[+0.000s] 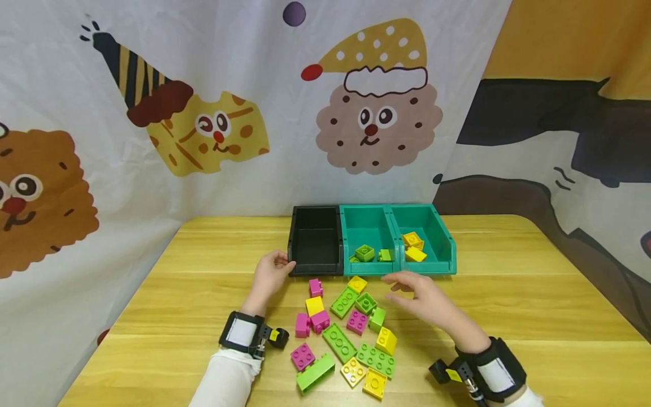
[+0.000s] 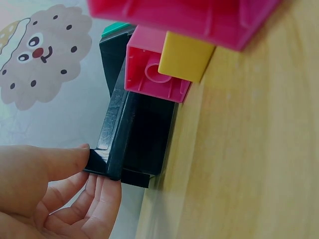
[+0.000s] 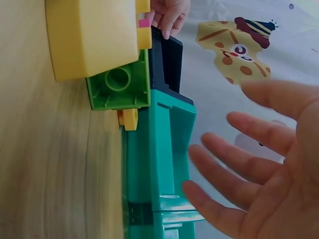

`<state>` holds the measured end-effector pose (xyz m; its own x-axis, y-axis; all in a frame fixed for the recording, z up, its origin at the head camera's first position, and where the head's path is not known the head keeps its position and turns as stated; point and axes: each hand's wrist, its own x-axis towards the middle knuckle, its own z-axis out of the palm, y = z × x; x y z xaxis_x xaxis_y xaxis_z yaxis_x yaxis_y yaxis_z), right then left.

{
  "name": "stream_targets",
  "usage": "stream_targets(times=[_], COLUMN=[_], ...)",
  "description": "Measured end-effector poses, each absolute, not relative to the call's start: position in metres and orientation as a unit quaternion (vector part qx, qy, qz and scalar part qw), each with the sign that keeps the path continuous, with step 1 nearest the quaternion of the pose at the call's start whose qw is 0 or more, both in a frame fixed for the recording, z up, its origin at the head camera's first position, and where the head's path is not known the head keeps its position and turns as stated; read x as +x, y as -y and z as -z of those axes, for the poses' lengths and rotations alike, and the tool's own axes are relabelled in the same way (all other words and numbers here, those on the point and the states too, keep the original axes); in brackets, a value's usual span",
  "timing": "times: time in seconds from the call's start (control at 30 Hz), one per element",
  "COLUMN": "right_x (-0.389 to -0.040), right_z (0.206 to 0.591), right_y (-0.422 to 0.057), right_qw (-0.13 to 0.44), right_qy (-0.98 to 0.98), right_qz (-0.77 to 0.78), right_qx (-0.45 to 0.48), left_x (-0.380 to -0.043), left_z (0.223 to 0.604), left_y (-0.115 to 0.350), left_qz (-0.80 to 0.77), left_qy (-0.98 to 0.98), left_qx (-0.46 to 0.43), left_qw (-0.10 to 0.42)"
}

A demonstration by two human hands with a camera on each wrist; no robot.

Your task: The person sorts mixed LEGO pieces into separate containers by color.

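My left hand (image 1: pixel 273 273) pinches the front left corner of the black bin (image 1: pixel 316 268), thumb on the rim and fingers curled below it, as the left wrist view shows. Nothing lies inside that bin. My right hand (image 1: pixel 418 295) hovers in front of the teal bins with its fingers spread and holds nothing. The middle teal bin (image 1: pixel 367 219) has a few green bricks (image 1: pixel 364 252) in it. In the right teal bin (image 1: pixel 419 219) sit yellow bricks (image 1: pixel 416 255).
Loose toy bricks lie between my forearms: pink bricks (image 1: pixel 302 356), long green bricks (image 1: pixel 339 342) and yellow bricks (image 1: pixel 374 383). They rest on the wooden table (image 1: pixel 173 316). Behind the bins hangs a printed cloth (image 1: pixel 285 169) with cartoon figures.
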<state>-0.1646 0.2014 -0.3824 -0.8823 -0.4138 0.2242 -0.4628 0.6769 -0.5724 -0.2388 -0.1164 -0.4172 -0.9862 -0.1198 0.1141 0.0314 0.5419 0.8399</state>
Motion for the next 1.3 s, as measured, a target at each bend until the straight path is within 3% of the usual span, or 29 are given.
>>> stream_targets(times=[0.27,0.47,0.77,1.3], right_x=[-0.158,-0.152,-0.147,-0.148], right_z=[0.378,0.380,0.384,0.391], right_y=[-0.200,-0.193,-0.187,-0.186], right_qw=[-0.073,-0.122,-0.168,-0.208], right_qy=[0.926,0.940,0.939,0.912], right_qz=[-0.285,-0.251,-0.255,-0.270], right_qx=[0.236,0.196,0.157,0.229], left_x=[-0.239,-0.238,-0.238,-0.238], left_z=[0.417,0.417,0.417,0.417], left_y=[0.117,0.117,0.117,0.118], left_qz=[0.479,0.479,0.479,0.478], left_qy=[0.874,0.874,0.874,0.874], left_qx=[0.022,0.023,0.020,0.019], left_qw=[0.080,0.081,0.081,0.085])
